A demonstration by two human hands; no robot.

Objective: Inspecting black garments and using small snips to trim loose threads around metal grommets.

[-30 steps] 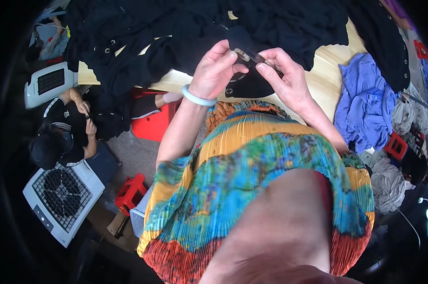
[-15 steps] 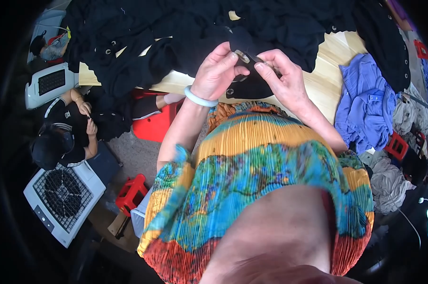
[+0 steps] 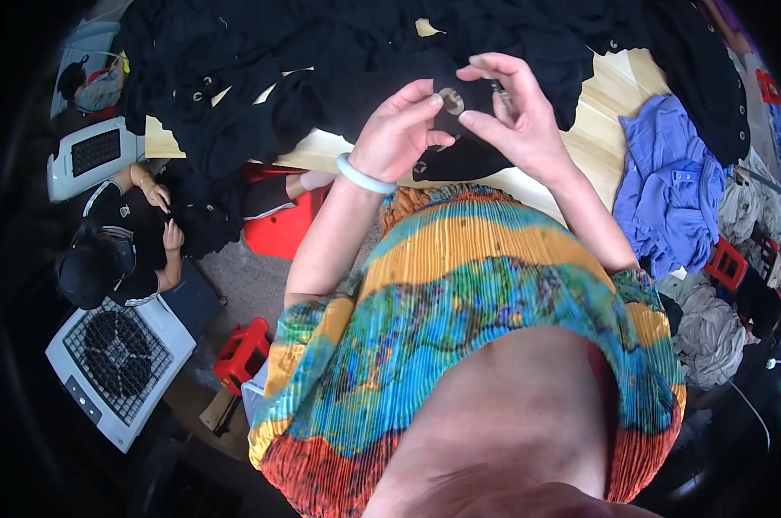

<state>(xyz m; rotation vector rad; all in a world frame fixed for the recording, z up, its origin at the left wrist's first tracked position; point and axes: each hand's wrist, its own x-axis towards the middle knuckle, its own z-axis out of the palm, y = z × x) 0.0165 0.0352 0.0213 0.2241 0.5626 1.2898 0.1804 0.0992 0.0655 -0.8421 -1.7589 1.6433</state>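
Brown mottled ring (image 3: 452, 103) sits pinched at the tips of left hand (image 3: 395, 131), above crumpled black cloth (image 3: 537, 39), right hand (image 3: 525, 129) just beside, thumb and forefinger spread, other fingers curled on a dark piece (image 3: 500, 97).

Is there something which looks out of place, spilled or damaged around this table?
Nothing appears spilled or damaged. Only untidiness stands out: black garments lie heaped in loose folds over the pale wooden table, and a violet-blue garment lies crumpled at the right, not folded.
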